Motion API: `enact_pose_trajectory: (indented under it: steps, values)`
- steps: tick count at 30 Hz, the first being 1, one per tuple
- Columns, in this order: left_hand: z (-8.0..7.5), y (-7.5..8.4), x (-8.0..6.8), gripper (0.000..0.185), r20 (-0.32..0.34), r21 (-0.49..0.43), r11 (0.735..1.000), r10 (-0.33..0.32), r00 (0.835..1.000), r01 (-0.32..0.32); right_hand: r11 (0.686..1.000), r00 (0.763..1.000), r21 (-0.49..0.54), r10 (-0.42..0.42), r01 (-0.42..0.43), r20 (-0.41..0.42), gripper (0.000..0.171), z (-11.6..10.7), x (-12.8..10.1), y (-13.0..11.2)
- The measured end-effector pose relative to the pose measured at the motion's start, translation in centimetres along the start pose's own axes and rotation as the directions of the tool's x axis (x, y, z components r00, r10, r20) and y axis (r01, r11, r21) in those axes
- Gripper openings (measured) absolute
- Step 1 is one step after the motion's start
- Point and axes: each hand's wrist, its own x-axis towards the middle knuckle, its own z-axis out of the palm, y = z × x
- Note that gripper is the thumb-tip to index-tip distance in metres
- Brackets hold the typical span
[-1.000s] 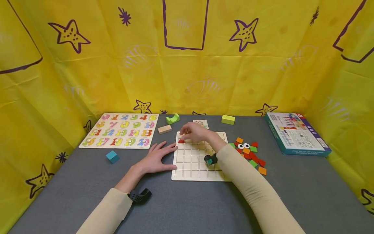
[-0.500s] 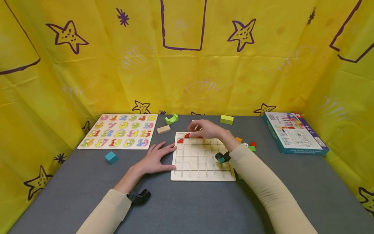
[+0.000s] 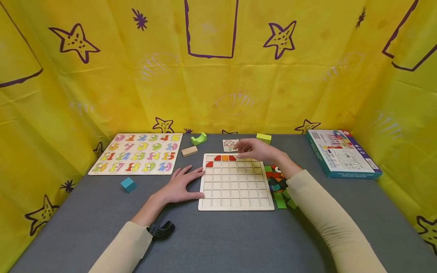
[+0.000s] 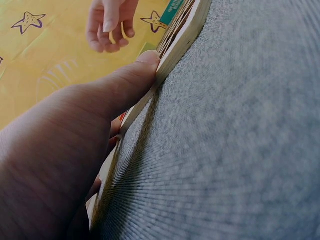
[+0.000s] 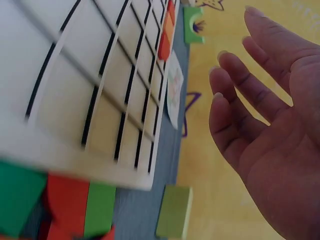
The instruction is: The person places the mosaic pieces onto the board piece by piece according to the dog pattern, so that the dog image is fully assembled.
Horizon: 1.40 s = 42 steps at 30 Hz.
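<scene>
A pale wooden grid board [image 3: 235, 189] lies on the table. Along its far row sit two red tiles [image 3: 232, 158] with an orange square tile [image 3: 225, 157] between them, and another red tile [image 3: 209, 164] is at the left of the row below. My left hand [image 3: 181, 188] rests at the board's left side, fingers spread; in the left wrist view its thumb [image 4: 127, 82] touches the board's edge. Above the far right of the board hovers my right hand [image 3: 257, 149], its fingers loosely bent and holding nothing in the right wrist view. A small picture card [image 3: 230, 145] lies behind the board.
Loose tiles [image 3: 280, 200] are heaped right of the board, partly under the right forearm. A number puzzle [image 3: 134, 153] and blue cube [image 3: 128, 184] lie left. Behind are a wooden block [image 3: 189, 151], green arch [image 3: 199, 139] and yellow-green block [image 3: 264, 138]; a box [image 3: 345, 153] lies right.
My right hand has moved right across the board's far side, uncovering the orange and red tiles in the far row and the picture card. My left hand stays at the board's edge.
</scene>
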Motion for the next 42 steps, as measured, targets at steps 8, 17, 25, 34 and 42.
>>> enact_pose_trajectory:
  steps: [8,17,25,34,42]
  values:
    - [0.1,-0.3,0.0,0.085,0.005,0.009,1.000,-0.011,1.000,0.011,0.998,0.998,-0.022,0.055,-0.055,-0.033,0.040,-1.2,-2.1,1.6]
    - [0.2,-0.1,-0.1,0.085,0.005,0.001,1.000,-0.011,1.000,0.011,0.995,0.993,-0.020,0.101,-0.103,-0.057,0.038,-2.1,-4.6,3.6]
    - [0.4,-0.2,-0.1,0.084,-0.003,0.009,1.000,-0.010,1.000,0.010,0.993,0.992,-0.037,0.106,-0.109,-0.070,0.039,-2.8,-6.4,5.3]
    - [0.2,0.1,-0.1,0.085,0.005,0.003,1.000,-0.017,1.000,0.017,0.986,0.986,-0.069,0.149,-0.155,-0.078,0.038,-3.5,-7.7,6.5]
    - [0.1,0.1,0.0,0.085,0.001,0.004,1.000,-0.012,1.000,0.012,0.987,0.987,-0.065,0.145,-0.150,-0.072,0.035,-3.6,-8.7,7.0]
